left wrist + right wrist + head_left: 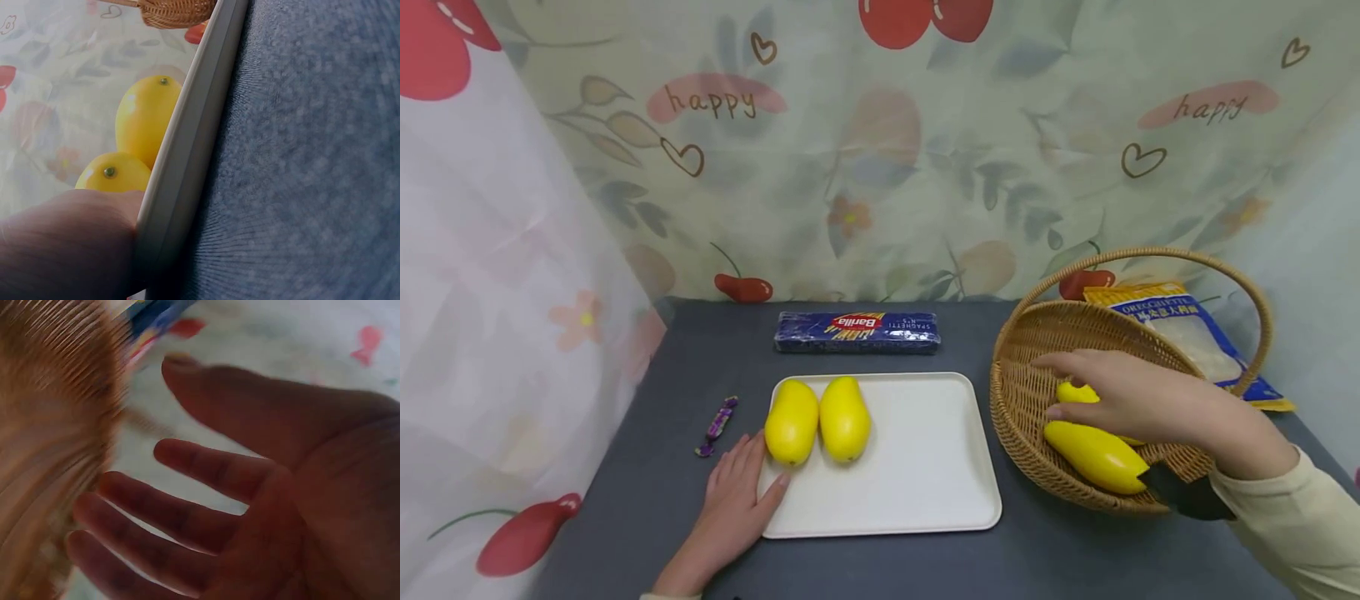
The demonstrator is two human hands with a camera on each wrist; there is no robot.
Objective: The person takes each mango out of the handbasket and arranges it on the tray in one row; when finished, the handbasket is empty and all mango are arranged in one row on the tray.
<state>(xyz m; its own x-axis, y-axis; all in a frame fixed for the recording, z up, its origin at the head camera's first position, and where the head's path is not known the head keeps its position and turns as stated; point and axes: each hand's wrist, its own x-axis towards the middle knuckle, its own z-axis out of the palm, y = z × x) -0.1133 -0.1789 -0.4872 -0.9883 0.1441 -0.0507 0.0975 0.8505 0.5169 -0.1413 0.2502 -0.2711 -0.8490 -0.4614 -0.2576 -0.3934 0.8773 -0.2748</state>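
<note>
Two yellow mangoes (pixel 792 422) lie side by side at the left end of a cream rectangular tray (pixel 925 467). My left hand (pixel 730 504) touches the tray's left edge with straight fingers, close to the nearer mango; the left wrist view shows the tray rim (pixel 187 137) beside this hand. Over a tilted wicker basket (pixel 1026 462) reaches my right hand (pixel 1131 396), its fingers extended. More yellow mangoes (pixel 1097 457) lie inside the basket beneath it, partly hidden by the hand. In the right wrist view, nothing sits between the spread fingers (pixel 206 469), and the basket is blurred.
Behind the tray lies a blue Barilla spaghetti box (pixel 857 333). A purple wrapped candy (pixel 718 427) is left of the tray. Behind the basket leans a blue-and-yellow orecchiette bag (pixel 1202 342), and the basket's tall handle (pixel 1150 252) arches above. Patterned curtain surrounds the grey table.
</note>
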